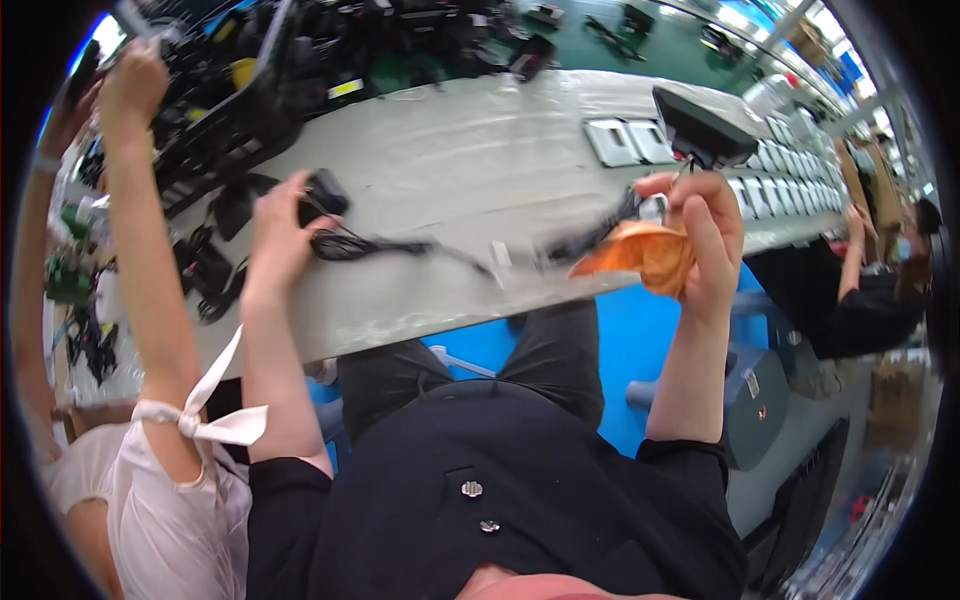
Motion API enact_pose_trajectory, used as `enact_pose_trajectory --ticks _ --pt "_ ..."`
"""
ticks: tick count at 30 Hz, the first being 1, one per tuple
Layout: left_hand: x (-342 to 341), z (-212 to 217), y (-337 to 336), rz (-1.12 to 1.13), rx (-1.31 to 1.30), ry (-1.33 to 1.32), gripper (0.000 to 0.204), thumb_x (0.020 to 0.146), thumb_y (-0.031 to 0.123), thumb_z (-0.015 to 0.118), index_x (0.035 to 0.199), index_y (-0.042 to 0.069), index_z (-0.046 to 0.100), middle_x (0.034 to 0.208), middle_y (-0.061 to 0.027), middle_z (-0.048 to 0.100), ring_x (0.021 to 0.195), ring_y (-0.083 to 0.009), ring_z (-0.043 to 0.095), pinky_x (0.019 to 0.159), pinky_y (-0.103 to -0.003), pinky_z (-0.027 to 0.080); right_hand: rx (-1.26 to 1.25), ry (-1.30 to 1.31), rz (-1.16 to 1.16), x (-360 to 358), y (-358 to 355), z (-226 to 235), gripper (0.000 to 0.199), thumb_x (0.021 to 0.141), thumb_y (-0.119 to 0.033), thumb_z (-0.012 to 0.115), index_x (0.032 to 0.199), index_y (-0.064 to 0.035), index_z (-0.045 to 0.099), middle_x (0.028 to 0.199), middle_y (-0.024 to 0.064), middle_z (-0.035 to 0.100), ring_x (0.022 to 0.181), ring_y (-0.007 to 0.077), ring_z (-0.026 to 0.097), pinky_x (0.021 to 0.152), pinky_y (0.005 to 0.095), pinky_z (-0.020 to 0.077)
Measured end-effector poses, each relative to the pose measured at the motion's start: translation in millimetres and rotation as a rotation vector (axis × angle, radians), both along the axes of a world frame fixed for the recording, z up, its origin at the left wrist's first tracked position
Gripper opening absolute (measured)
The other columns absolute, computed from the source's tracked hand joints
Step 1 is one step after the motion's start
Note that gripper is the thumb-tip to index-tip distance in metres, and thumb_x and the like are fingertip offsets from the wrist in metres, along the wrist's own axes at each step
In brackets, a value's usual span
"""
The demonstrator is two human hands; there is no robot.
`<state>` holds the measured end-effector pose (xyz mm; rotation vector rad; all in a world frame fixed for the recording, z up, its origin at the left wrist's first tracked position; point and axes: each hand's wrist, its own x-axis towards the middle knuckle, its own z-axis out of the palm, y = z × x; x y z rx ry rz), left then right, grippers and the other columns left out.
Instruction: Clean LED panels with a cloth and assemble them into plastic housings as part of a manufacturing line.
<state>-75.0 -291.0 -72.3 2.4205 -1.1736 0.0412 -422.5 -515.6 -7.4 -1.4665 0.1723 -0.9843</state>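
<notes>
My left hand is closed around a black power adapter above the table's left part. A bundled black cable trails from it to the right, toward a blurred thin end. My right hand pinches an orange cloth, with its corner pointing left. Right beside the cloth is a dark cable bundle, smeared by motion; I cannot tell how firmly the fingers hold it. Just beyond my right hand is a black box-shaped device.
Two white trays and rows of white pieces sit at the right. A black crate and heaps of black adapters line the far left. A co-worker's arm reaches in close on my left; another person sits at the right.
</notes>
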Motion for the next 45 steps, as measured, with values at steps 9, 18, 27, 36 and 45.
enact_pose_trajectory --ticks 9,18,27,36,45 --pt "100.6 -21.0 20.4 -0.021 -0.095 -0.004 0.073 0.075 0.008 0.071 0.141 0.007 0.039 0.134 -0.0175 0.049 0.127 -0.0299 0.046 0.108 -0.036 0.034 0.368 0.014 -0.069 -121.2 -4.3 -9.5 0.023 0.086 0.002 0.053 0.1 -0.0084 0.038 0.073 0.0061 0.049 0.064 0.0129 0.049 0.056 0.0212 0.0399" --pt "-178.1 29.2 -146.7 -0.546 -0.19 0.02 0.056 0.085 0.022 0.068 0.136 0.011 0.045 0.136 -0.0139 0.05 0.125 -0.0321 0.05 0.102 -0.039 0.042 0.68 -0.48 0.284 -129.5 -11.3 -43.7 0.029 0.058 0.015 0.036 0.077 -0.0066 0.032 0.082 0.0315 0.053 0.048 0.0292 0.054 0.052 0.0451 0.0443" --pt "-241.3 -20.9 -223.0 -0.536 -0.13 -0.021 0.094 0.07 0.046 0.074 0.144 0.006 0.031 0.135 -0.0134 0.05 0.129 -0.0287 0.043 0.107 -0.041 0.033 0.848 -0.686 0.634 -124.5 -10.1 -52.4 0.065 0.069 -0.006 0.057 0.128 0.0161 0.041 0.092 0.0264 0.063 0.067 0.0308 0.067 0.072 0.0495 0.0549" --pt "-191.8 -2.9 -153.4 -0.445 0.046 0.092 0.091 0.07 0.036 0.075 0.146 0.01 0.03 0.13 -0.0134 0.054 0.128 -0.0294 0.044 0.106 -0.04 0.038 0.64 -0.216 0.47 -110.1 -6.7 -23.3 0.026 0.076 0.002 0.055 0.096 -0.002 0.04 0.067 0.0063 0.051 0.041 0.0062 0.04 0.04 0.0195 0.0332" --pt "-109.9 1.1 -6.4 -0.352 -0.069 0.361 0.095 0.063 0.017 0.079 0.146 0.014 0.032 0.142 -0.0111 0.045 0.135 -0.0303 0.037 0.113 -0.04 0.03 -0.829 0.95 0.117 -2.4 13.2 47.1 0.028 0.091 -0.003 0.054 0.115 -0.0071 0.042 0.08 0.0134 0.067 0.075 0.0309 0.065 0.066 0.037 0.0488"
